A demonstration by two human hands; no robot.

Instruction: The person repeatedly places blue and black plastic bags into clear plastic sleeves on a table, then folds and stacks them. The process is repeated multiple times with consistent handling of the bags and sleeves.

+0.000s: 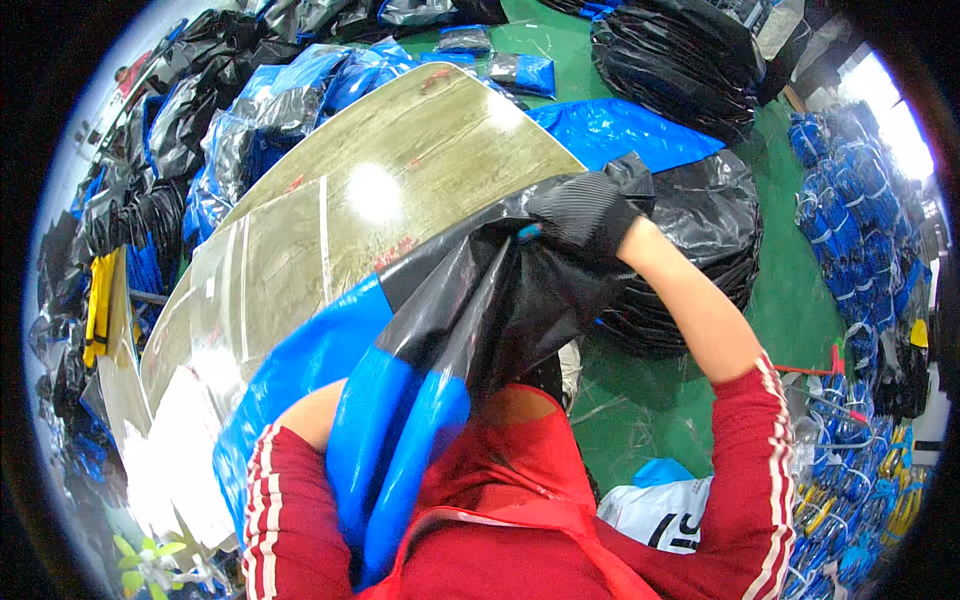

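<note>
Black-and-blue bag (pixel 470 330) is gripped tight by the gloved right hand (pixel 585 212); left hand can't be told, hidden underneath; folding barely begun.

Light: bright, from overhead
Glare: white patches on the table (pixel 400 170) left of the right hand (pixel 585 212) (gloved)
Edges: fisheye bending, black rim

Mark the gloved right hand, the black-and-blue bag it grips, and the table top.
right hand (pixel 585 212): head view, back of the black glove.
black-and-blue bag (pixel 480 310): head view, black upper part.
table top (pixel 420 150): head view, bare wood-grain surface.
</note>
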